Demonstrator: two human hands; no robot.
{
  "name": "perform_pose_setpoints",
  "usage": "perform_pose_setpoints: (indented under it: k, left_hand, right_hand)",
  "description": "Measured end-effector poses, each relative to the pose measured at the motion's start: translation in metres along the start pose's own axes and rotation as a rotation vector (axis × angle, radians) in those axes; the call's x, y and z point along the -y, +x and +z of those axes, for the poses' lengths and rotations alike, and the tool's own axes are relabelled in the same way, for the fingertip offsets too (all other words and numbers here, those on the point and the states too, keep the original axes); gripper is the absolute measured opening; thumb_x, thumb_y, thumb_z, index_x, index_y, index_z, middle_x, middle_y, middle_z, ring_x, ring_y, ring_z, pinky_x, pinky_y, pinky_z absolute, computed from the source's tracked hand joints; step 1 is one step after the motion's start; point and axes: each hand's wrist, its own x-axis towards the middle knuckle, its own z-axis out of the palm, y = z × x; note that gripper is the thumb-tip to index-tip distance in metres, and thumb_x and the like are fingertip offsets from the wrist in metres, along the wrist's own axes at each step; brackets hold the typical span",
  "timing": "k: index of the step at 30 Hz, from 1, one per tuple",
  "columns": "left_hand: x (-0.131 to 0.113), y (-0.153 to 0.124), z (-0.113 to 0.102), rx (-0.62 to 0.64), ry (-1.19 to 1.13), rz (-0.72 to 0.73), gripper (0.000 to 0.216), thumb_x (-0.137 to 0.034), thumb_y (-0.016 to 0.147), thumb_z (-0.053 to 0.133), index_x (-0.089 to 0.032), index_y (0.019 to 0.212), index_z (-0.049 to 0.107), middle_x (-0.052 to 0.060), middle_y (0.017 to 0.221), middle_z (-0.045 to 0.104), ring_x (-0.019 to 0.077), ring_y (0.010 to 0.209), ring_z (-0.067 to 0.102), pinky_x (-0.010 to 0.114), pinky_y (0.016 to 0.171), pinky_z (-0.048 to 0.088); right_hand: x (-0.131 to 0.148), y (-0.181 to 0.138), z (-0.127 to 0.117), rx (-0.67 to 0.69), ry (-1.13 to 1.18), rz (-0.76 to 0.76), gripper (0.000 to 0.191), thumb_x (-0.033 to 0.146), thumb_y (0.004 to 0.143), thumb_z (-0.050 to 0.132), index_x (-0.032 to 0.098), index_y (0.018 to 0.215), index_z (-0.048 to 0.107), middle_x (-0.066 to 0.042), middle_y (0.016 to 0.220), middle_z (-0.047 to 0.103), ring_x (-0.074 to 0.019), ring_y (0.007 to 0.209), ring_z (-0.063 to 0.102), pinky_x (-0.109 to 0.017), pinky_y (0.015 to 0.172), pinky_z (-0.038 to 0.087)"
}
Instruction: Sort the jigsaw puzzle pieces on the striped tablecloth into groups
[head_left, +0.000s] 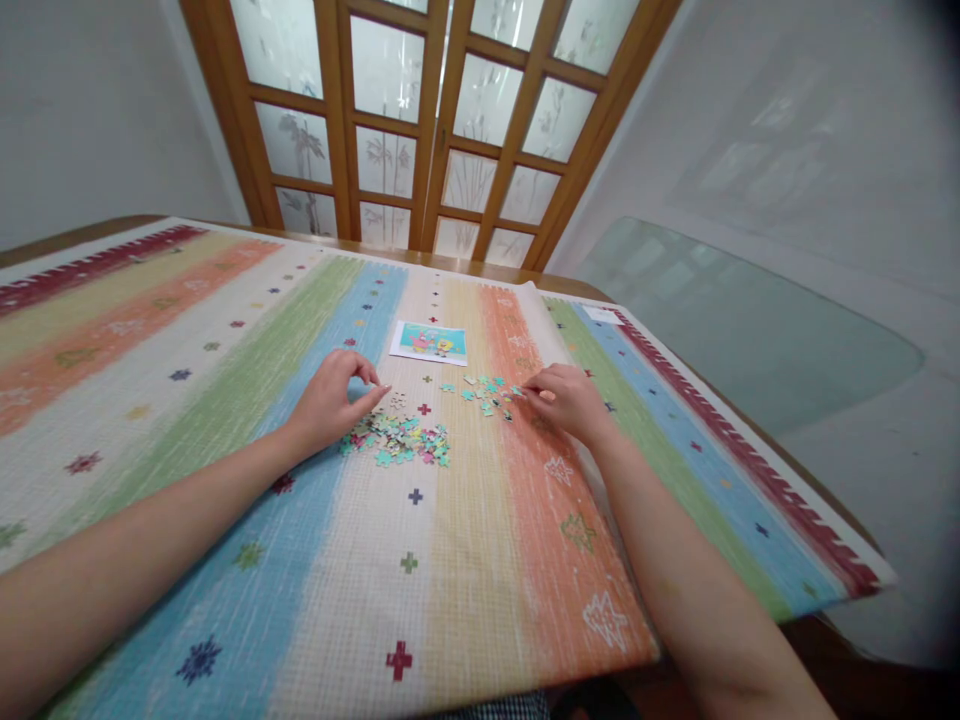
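Jigsaw pieces [405, 438] lie heaped beside our left hand [330, 402] and scattered by our right hand [571, 402], on the cloth-covered worktop [367, 590] near a picture card [429, 343]; we cannot tell whether either hand grips anything.

We had open cloth [367, 580] between left forearm [172, 510] and right forearm [675, 540], room to pass up to the pile [401, 440]. Left hand [334, 400] blocked the pile's left side; right hand [562, 400] blocked the loose pieces [469, 395] from the right. We saw a narrow gap between pile and pieces. Just beyond, a flat card [428, 343] lay in the way.
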Motion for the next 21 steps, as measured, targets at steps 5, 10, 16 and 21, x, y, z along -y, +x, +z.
perform_pose_setpoints:
  k: [5,10,16,21]
  left_hand:
    - [-0.0009,-0.0012,0.0020,0.011,-0.011,0.013,0.024,-0.043,0.093,0.059,-0.023,0.087,0.047,0.004,0.091,0.062,0.0229,0.091,0.055,0.039,0.087,0.044]
    - [-0.0024,-0.0015,0.0027,0.007,-0.024,0.055,0.021,-0.040,0.094,0.059,-0.022,0.087,0.049,0.004,0.090,0.061,0.0223,0.089,0.055,0.038,0.085,0.044]
    - [-0.0016,-0.0007,0.0026,-0.021,-0.028,-0.002,0.020,-0.040,0.094,0.056,-0.022,0.088,0.050,0.005,0.091,0.061,0.0222,0.090,0.056,0.040,0.087,0.046]
    - [0.0026,0.0019,0.0005,-0.076,-0.052,-0.098,0.017,-0.038,0.092,0.055,-0.021,0.094,0.051,0.005,0.095,0.059,0.0220,0.093,0.058,0.039,0.089,0.049]
  right_hand:
    - [-0.0078,-0.0020,0.0054,0.137,0.063,-0.001,0.023,0.035,0.093,0.061,0.023,0.079,0.074,-0.007,0.081,0.073,-0.0223,0.084,0.064,-0.033,0.079,0.044]
    - [-0.0026,0.0003,-0.0008,0.214,0.087,-0.006,0.021,0.035,0.092,0.063,0.024,0.083,0.078,-0.006,0.085,0.075,-0.0222,0.086,0.065,-0.034,0.080,0.046]
    - [-0.0039,-0.0009,-0.0028,0.239,0.099,0.009,0.025,0.034,0.095,0.059,0.023,0.084,0.078,-0.008,0.088,0.075,-0.0229,0.086,0.065,-0.034,0.079,0.047]
    - [-0.0001,0.0001,-0.0001,0.223,0.062,0.005,0.022,0.035,0.094,0.060,0.020,0.084,0.073,-0.007,0.084,0.073,-0.0223,0.083,0.063,-0.034,0.076,0.045]
